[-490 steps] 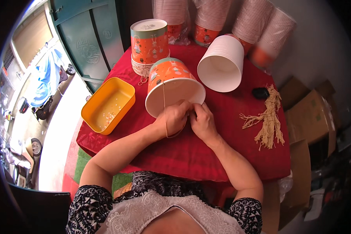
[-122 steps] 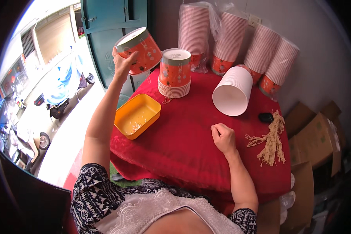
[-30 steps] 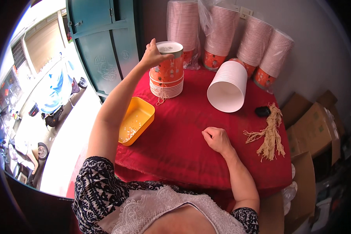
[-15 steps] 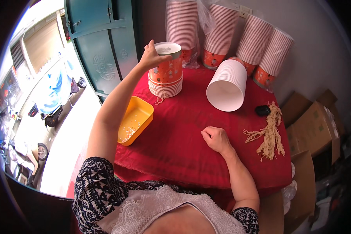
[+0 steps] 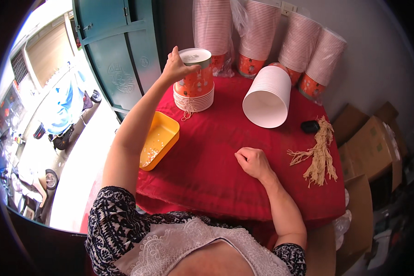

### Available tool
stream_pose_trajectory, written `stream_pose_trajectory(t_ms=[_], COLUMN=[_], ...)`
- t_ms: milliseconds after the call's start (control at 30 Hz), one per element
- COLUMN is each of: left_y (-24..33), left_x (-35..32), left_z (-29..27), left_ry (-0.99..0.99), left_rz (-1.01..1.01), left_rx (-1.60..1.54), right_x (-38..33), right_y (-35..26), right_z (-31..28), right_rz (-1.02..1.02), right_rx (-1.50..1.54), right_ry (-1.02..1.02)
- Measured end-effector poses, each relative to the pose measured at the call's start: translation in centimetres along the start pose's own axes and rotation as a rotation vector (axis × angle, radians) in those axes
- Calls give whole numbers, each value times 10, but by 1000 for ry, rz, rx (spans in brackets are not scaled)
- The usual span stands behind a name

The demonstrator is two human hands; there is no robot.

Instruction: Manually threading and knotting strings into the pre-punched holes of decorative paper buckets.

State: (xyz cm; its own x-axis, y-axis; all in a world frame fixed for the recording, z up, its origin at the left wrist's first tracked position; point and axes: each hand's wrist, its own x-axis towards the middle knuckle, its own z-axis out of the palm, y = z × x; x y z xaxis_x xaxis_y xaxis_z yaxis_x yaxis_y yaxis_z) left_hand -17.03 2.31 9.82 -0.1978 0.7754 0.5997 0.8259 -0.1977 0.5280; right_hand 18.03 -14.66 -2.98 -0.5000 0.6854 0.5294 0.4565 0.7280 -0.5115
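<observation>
Half around the orange upside-down paper-bucket stack (image 5: 194,83), upper middle, your left hand (image 5: 173,70) has fingers apart; press evenly. Your right hand's (image 5: 254,163) fingers curl together.

Daylight floods in from the left, bleaching the pavement (image 5: 75,184) to white glare, while the red tablecloth (image 5: 202,175) lies in softer, dimmer light. Shadow deepens around the cardboard boxes (image 5: 368,147) at right. The upturned buckets (image 5: 197,85) look fairly sharp; fisheye distortion curves the outer edges, and the corners fall black.
</observation>
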Motion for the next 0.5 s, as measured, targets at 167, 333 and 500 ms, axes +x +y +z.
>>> stream_pose_trajectory(t_ms=[167, 333, 500], left_y=[8, 8, 28], left_x=[-4, -5, -24], left_z=[1, -6, -1], left_ry=[-12, -51, 128], left_rz=[-21, -60, -41], left_rx=[8, 10, 342], right_x=[-1, -3, -4], right_y=[0, 1, 2], right_z=[1, 5, 4], right_rz=[-12, -37, 4], right_rx=[-8, -22, -20], right_ry=[11, 17, -6])
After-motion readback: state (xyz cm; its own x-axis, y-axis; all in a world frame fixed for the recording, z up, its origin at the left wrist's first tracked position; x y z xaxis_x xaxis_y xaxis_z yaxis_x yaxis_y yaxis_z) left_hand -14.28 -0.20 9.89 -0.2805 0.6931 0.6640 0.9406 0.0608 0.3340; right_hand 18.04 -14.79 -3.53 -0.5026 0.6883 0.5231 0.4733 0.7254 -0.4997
